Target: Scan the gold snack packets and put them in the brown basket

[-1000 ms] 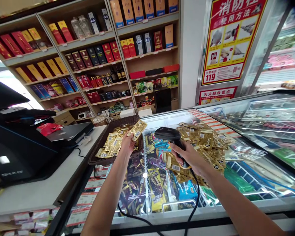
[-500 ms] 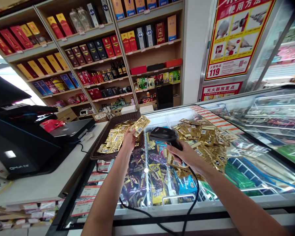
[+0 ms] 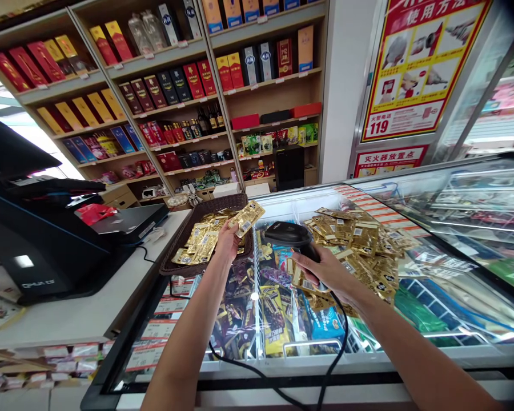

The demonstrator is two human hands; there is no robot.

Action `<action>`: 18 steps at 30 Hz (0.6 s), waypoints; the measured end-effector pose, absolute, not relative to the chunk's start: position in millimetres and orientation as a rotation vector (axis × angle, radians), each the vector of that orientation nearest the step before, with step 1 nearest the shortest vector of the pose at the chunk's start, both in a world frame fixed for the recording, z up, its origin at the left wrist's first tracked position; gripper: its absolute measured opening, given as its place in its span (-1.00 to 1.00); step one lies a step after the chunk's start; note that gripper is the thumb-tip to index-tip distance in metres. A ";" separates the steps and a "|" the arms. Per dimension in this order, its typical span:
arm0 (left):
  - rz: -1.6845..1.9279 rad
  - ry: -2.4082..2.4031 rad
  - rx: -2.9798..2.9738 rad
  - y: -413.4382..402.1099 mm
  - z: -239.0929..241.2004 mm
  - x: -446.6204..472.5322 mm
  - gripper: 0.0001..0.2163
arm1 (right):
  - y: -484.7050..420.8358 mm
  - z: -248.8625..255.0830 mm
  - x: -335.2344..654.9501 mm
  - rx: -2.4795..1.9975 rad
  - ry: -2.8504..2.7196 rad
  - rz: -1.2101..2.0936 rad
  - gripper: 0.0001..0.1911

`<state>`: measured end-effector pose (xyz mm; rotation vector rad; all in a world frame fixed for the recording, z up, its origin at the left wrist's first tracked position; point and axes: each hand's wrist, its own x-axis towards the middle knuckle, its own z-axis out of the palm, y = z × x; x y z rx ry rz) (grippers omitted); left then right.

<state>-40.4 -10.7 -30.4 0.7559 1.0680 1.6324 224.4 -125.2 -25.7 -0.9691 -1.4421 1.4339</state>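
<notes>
My left hand (image 3: 227,240) is closed on a gold packet (image 3: 248,217), held up over the right side of a dark wicker basket (image 3: 205,206) that holds several gold packets. My right hand (image 3: 325,274) grips a black barcode scanner (image 3: 292,235), its head turned toward the held packet. The scanner's black cable (image 3: 278,388) hangs down between my arms. A heap of gold packets (image 3: 355,242) lies on the freezer's glass lid, just right of my right hand.
A glass-topped chest freezer (image 3: 432,297) full of ice-cream packs spans the front. A black cash register (image 3: 34,240) stands on the white counter (image 3: 81,308) at left. Shelves of boxed goods (image 3: 175,91) line the back wall, with a red poster (image 3: 411,68) at right.
The view has shifted a little. My left hand holds the gold packet slightly higher and nearer the scanner; my right hand keeps the scanner in much the same place.
</notes>
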 end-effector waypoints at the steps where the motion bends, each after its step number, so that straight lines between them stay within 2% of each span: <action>1: 1.631 1.070 0.756 -10.8 -30.5 -40.5 -0.78 | -125.0 -26.3 224.4 -0.972 -1.444 1.434 -0.50; 18: 1.640 1.052 0.748 -9.8 -32.7 -39.8 -0.74 | -125.2 -29.9 223.3 -1.014 -1.433 1.438 -0.50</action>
